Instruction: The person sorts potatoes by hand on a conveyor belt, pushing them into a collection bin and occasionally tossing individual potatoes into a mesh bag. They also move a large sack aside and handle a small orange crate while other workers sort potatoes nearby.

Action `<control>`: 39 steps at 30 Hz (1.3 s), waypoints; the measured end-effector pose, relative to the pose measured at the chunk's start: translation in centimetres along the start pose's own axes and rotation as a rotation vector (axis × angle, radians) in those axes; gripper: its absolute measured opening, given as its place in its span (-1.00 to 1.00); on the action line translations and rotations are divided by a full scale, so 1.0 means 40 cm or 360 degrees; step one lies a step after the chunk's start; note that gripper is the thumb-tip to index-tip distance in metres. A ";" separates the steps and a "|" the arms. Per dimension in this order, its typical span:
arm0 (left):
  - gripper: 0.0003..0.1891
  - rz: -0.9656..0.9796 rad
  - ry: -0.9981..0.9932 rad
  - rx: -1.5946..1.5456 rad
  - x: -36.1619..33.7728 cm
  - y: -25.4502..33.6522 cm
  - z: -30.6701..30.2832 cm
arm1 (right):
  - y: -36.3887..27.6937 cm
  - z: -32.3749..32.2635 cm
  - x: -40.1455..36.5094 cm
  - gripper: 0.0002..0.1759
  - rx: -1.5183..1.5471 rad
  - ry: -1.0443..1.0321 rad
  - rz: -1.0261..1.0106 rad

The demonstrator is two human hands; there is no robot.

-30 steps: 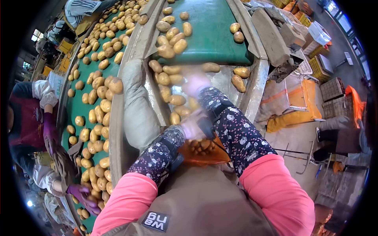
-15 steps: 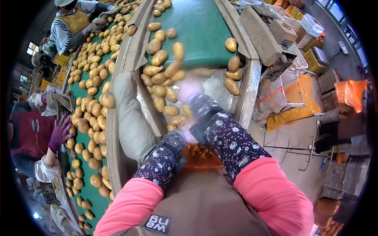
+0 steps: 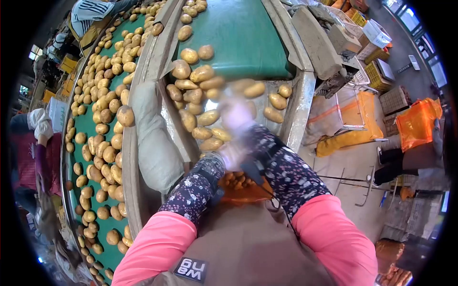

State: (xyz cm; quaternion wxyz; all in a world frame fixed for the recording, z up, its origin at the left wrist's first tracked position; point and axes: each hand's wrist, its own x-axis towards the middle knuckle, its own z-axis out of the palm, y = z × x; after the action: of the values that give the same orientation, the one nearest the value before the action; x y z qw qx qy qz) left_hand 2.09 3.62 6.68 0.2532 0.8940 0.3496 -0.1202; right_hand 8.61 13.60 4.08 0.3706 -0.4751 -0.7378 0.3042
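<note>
- Lying piled on the steel chute [image 3: 298, 114], the potatoes [image 3: 208, 117] are sitting just below the end of the green belt [image 3: 248, 43].
- Right hand [image 3: 236, 114] is hovering over that pile, motion-blurred; can't tell whether it's open or gripping.
- Left hand [image 3: 231, 155] is sitting at the chute's lower lip, just above the orange sack [image 3: 248, 193], which is holding more potatoes; grip unclear too.
- Grey padded bag [image 3: 152, 143] is lying along the chute's left side.
- Second belt [image 3: 85, 128], further left, is carrying many potatoes, with a co-worker's sleeve [image 3: 40, 126] showing at its far edge.
</note>
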 end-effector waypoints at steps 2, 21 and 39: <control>-0.48 0.0248 0.0324 0.0096 0.005 -0.020 0.018 | 0.006 -0.097 -0.019 -0.82 0.0255 0.0175 -0.0368; -0.41 0.0583 0.0929 0.0169 0.031 -0.076 0.143 | -0.104 -0.586 0.008 -0.52 -0.0227 -0.0259 -0.0334; -0.34 -0.0596 0.0018 0.0060 -0.117 0.024 0.070 | -0.170 0.066 -0.049 -0.42 -0.0722 -0.0583 -0.0863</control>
State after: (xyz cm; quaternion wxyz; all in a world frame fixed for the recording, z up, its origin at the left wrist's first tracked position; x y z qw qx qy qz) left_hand -0.75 -1.13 6.52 0.2077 0.8186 0.5089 -0.1668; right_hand 3.70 9.05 7.58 0.1855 -0.2708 -0.9388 0.1041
